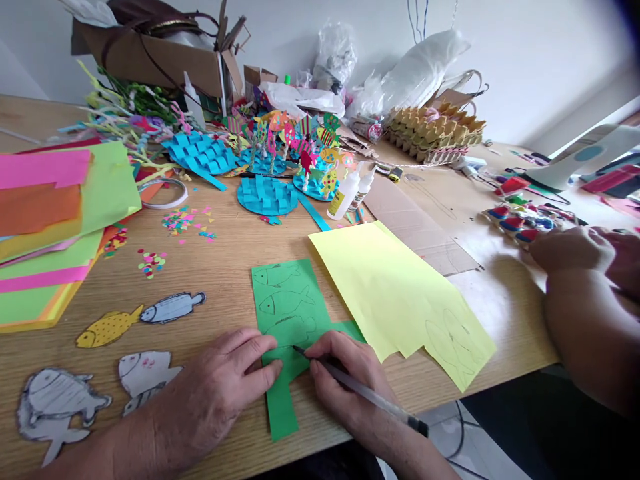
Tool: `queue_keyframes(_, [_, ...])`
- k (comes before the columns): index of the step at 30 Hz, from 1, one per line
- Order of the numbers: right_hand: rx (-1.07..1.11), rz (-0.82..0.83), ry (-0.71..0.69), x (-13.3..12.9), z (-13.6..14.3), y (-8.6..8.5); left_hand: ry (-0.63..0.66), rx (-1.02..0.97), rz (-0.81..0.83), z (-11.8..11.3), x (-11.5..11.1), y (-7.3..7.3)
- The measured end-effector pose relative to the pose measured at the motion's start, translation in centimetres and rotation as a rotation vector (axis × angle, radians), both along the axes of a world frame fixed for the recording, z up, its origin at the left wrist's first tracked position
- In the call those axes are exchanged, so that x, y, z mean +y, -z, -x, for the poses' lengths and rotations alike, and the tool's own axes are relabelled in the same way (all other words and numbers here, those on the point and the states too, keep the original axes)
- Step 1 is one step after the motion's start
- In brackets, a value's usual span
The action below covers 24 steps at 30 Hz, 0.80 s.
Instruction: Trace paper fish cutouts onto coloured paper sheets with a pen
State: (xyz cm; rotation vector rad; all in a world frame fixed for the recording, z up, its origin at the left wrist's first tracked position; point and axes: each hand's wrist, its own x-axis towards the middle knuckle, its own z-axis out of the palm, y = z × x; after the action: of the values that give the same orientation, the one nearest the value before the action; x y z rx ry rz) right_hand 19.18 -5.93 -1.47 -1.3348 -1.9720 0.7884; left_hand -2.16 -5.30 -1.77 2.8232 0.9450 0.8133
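A green sheet of paper (283,407) with an irregular cut edge lies in front of me, fish outlines drawn on its upper part. My right hand (350,380) grips a pen (373,396), its tip touching the green paper under the lowest outline. Resting with fingers spread on the sheet's left edge is my left hand (220,380), which holds nothing. A yellow paper fish (107,328) and a blue paper fish (173,308) lie beyond it. White fish cutouts, one of them a grey-edged fish (60,400), sit to its left, some partly covered by my forearm.
A yellow sheet (395,280) with pencilled shapes overlaps the green paper's right side. Coloured papers (45,220) are stacked at left, near confetti (183,221). Woven blue paper pieces (267,195) and glue bottles (344,193) stand behind. Another person's hand (573,250) works at right.
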Motion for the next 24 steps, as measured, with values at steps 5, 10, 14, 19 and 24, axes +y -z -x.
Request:
queue_keyframes(5, [-0.002,-0.004,0.016,0.07,-0.15,-0.05,0.008,-0.002,0.014,0.10,-0.03,0.07])
queue_keyframes(10, [-0.003,-0.001,0.020,0.03,-0.28,-0.04,-0.001,-0.006,0.014,0.12,-0.01,0.14])
queue_keyframes(14, [-0.015,0.010,0.023,-0.01,-0.37,-0.13,0.004,0.010,0.010,0.14,0.00,0.17])
queue_keyframes(19, [0.002,-0.008,0.020,0.10,-0.37,-0.29,0.010,0.005,0.020,0.13,-0.04,0.08])
queue_keyframes(24, [0.008,0.009,0.025,0.21,-0.28,-0.30,0.011,-0.003,0.039,0.13,0.00,0.03])
